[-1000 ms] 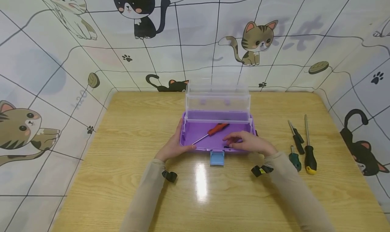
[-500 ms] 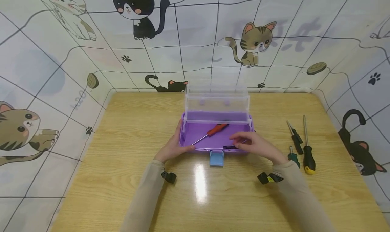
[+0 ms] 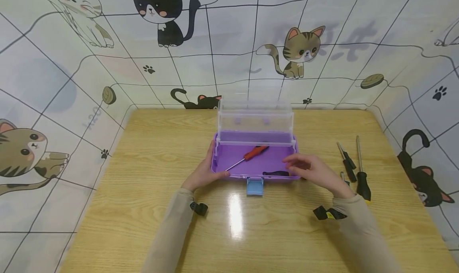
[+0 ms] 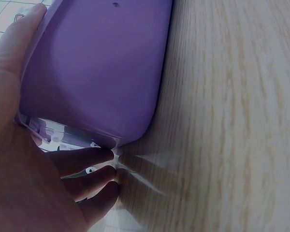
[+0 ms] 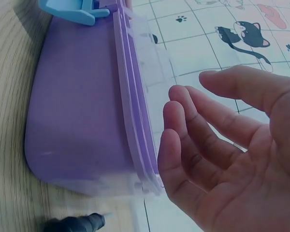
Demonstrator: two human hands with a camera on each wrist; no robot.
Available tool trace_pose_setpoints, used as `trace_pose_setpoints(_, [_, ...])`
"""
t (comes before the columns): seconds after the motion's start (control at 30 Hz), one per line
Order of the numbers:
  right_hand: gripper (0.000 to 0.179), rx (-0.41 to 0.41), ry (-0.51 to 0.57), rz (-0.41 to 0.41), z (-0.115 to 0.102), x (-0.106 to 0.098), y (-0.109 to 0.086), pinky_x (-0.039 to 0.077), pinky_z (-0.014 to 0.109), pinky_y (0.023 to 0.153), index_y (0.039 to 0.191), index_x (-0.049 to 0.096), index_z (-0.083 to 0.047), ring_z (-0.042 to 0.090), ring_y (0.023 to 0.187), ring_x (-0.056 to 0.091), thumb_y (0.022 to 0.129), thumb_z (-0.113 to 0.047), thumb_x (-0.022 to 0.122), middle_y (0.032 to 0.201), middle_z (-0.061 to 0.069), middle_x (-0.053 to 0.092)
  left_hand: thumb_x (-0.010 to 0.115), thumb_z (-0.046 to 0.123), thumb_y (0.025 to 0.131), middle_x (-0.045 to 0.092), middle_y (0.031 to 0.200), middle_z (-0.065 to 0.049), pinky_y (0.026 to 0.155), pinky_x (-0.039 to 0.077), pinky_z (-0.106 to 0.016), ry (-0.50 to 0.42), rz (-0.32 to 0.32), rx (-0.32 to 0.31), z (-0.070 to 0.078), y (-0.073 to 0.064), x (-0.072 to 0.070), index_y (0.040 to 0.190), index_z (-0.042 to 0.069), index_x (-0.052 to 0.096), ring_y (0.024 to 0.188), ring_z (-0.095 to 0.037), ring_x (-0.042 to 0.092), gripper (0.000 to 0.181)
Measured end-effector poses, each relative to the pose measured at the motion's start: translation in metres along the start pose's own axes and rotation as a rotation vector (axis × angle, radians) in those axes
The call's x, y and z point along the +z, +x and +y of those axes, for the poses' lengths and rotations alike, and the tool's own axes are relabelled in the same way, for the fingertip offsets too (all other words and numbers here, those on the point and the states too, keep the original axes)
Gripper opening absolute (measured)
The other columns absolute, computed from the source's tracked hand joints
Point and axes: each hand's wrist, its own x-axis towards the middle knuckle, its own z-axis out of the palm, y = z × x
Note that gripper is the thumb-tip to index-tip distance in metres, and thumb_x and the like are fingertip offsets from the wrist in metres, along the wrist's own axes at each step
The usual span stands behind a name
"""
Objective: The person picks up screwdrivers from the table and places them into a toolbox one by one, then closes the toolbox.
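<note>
A purple toolbox (image 3: 232,155) with a raised clear lid (image 3: 256,123) and a blue latch (image 3: 255,186) stands on the table. My left hand (image 3: 201,173) grips its left end, thumb at the front rim and fingers round the side. Inside lie a red-handled screwdriver (image 3: 255,152), set diagonally, and a black-handled screwdriver (image 3: 276,173) along the front wall. Over the box's right front corner hovers my right hand (image 3: 317,172), its fingers loosely bent with nothing between them. In the right wrist view its palm (image 5: 232,179) shows bare beside the toolbox rim (image 5: 130,101).
Right of the box, several screwdrivers lie on the table (image 3: 143,177): one long with a black-and-yellow handle (image 3: 363,185), smaller black ones (image 3: 349,170), and a green one (image 3: 345,178) partly behind the right hand. Cat-patterned walls (image 3: 233,57) enclose the back and sides.
My right hand has drawn back to the right, off the black-handled screwdriver, which now shows more fully at the front of the box. My left hand stays on the toolbox.
</note>
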Motion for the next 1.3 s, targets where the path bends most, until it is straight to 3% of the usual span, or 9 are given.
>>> trace_pose_setpoints(0.2, [0.029,0.005,-0.002,0.044,0.005,-0.004,-0.006,0.055,0.033,0.075,0.123,0.06,0.003,0.041,0.099,0.061,0.097,-0.009,0.059,0.112,0.023,0.064,0.082,0.035,0.077,0.01,0.16,-0.011,0.112,0.021,-0.045,0.003,-0.001,0.002,-0.001,0.001,0.001,0.154,0.028,-0.015,0.141,-0.03,0.023,0.124])
trace_pose_setpoints(0.3, [0.029,0.002,-0.005,0.064,0.007,-0.006,-0.009,0.054,0.032,0.077,0.122,0.06,0.005,0.037,0.098,0.062,0.097,-0.009,0.058,0.111,0.023,0.064,0.082,0.033,0.077,0.012,0.16,-0.011,0.112,0.022,-0.044,0.004,0.0,-0.001,0.0,0.001,0.002,0.154,0.028,-0.015,0.141,-0.029,0.025,0.124])
trace_pose_setpoints(0.57, [0.028,-0.03,-0.003,0.124,0.011,-0.009,-0.017,0.052,0.024,0.08,0.121,0.061,0.007,0.024,0.098,0.063,0.097,-0.009,0.058,0.113,0.025,0.063,0.082,0.032,0.077,0.012,0.16,-0.012,0.112,0.023,-0.045,0.015,-0.001,0.011,0.001,0.001,0.001,0.154,0.027,-0.015,0.14,-0.031,0.025,0.124])
trace_pose_setpoints(0.87, [0.032,0.06,0.01,0.167,0.018,-0.013,-0.03,0.051,0.023,0.08,0.123,0.06,0.003,0.013,0.099,0.061,0.099,-0.017,0.058,0.116,0.02,0.063,0.082,0.034,0.077,0.01,0.159,-0.014,0.112,0.023,-0.047,0.03,0.004,0.02,0.001,0.0,-0.002,0.154,0.024,-0.014,0.14,-0.035,0.025,0.124])
trace_pose_setpoints(1.03, [0.035,0.085,-0.016,0.187,0.021,-0.014,-0.036,0.052,0.027,0.08,0.124,0.059,0.004,0.013,0.098,0.062,0.099,-0.02,0.057,0.116,0.019,0.063,0.083,0.029,0.077,0.011,0.159,-0.017,0.111,0.023,-0.049,0.007,0.006,0.049,-0.001,-0.001,-0.002,0.154,0.022,-0.014,0.138,-0.038,0.027,0.124])
trace_pose_setpoints(1.2, [0.034,0.073,-0.017,0.203,0.025,-0.015,-0.044,0.053,0.029,0.079,0.125,0.059,0.004,0.017,0.097,0.063,0.099,-0.019,0.057,0.115,0.022,0.063,0.082,0.033,0.077,0.014,0.158,-0.017,0.111,0.024,-0.048,0.013,0.008,0.034,-0.001,-0.002,-0.001,0.154,0.027,-0.015,0.138,-0.036,0.03,0.124])
trace_pose_setpoints(1.3, [0.034,0.071,-0.033,0.216,0.029,-0.016,-0.05,0.052,0.024,0.078,0.126,0.059,0.002,0.015,0.097,0.063,0.099,-0.019,0.057,0.115,0.022,0.063,0.082,0.035,0.077,0.014,0.158,-0.016,0.111,0.024,-0.047,0.022,0.007,0.022,-0.002,-0.002,0.0,0.153,0.029,-0.016,0.137,-0.036,0.03,0.124])
